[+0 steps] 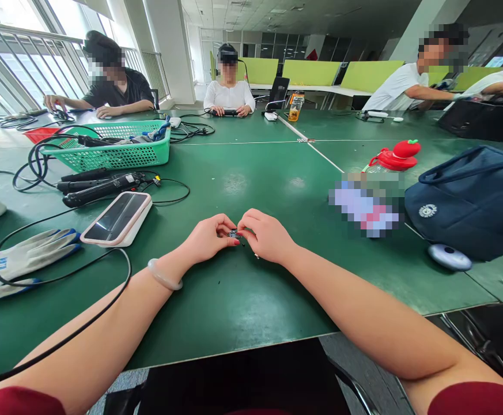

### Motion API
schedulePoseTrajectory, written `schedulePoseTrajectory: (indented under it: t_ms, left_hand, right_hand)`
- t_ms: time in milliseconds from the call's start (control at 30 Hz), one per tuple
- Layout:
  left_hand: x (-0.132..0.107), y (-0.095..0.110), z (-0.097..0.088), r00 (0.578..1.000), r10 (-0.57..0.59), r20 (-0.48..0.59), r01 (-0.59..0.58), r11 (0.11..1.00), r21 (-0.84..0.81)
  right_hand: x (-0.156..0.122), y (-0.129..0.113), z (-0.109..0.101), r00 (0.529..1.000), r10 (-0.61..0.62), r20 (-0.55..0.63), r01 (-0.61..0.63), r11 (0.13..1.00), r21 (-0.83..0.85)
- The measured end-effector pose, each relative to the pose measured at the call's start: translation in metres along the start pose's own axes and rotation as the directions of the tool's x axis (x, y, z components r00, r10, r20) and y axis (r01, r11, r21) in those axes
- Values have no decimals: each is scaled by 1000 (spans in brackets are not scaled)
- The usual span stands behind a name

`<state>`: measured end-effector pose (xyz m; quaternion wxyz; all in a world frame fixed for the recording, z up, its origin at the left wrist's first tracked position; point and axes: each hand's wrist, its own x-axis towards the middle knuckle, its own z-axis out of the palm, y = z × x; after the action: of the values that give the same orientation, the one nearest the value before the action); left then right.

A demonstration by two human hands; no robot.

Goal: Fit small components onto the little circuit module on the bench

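Just above the green table (pixel 216 305), my two hands meet fingertip to fingertip. My left hand (pixel 208 237) is closed in a pinch on a small dark circuit board (pixel 233 233) with light markings. From the other side, my right hand (pixel 267 235) is also closed, its thumb and fingers pinched at the board's right end. Those fingers hide part of the board, and its finer details are too small to make out. A tiny light bit (pixel 257 256) shows just under my right hand.
Left of my hands are a phone (pixel 119 219), black tools (pixel 99 185), gloves (pixel 26 259), a looping cable (pixel 128 276) and a green basket (pixel 113 155). To the right are a dark blue bag (pixel 471 196) and a red-lidded bottle (pixel 392 160). Several people sit around the table.
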<state>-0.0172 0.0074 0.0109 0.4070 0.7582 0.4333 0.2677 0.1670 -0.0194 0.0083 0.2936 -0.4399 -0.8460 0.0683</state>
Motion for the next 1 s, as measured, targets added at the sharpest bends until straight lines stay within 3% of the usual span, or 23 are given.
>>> schedulePoseTrajectory:
  t_ms: [200,300,367,433,467,533,767,933,1000]
  left_hand:
    - [0,-3,0,1000,26,-13,-26,1000,9]
    - [1,-5,-1,1000,20,-22,-20,1000,18]
    - [1,-6,-1,1000,13,-25,-12,1000,12]
    - [1,-7,-1,1000,2,-29,-2,1000,12]
    - [1,-8,-1,999,-1,-33,2,1000,17]
    - [1,-8,-1,999,-2,-38,3,1000,28]
    - [1,-8,0,999,-7,-35,8,1000,20]
    - [1,-7,-1,999,-7,-32,7,1000,22]
    - [1,-7,-1,999,-9,-31,10,1000,22]
  right_hand:
    - [0,-1,3,997,-56,54,59,997,-58]
    - [1,2,-3,997,6,75,-6,1000,3]
    - [0,6,-11,983,76,167,-86,995,52]
    - [-2,11,-19,927,117,356,-161,982,98]
    - [-3,14,-23,873,141,466,-219,969,116]
    - [-5,18,-30,809,207,550,-309,946,99]
    - [-7,13,-36,770,225,597,-347,933,97]
    - [-6,14,-30,840,238,487,-296,954,46]
    - [-6,15,-30,837,255,484,-308,951,31]
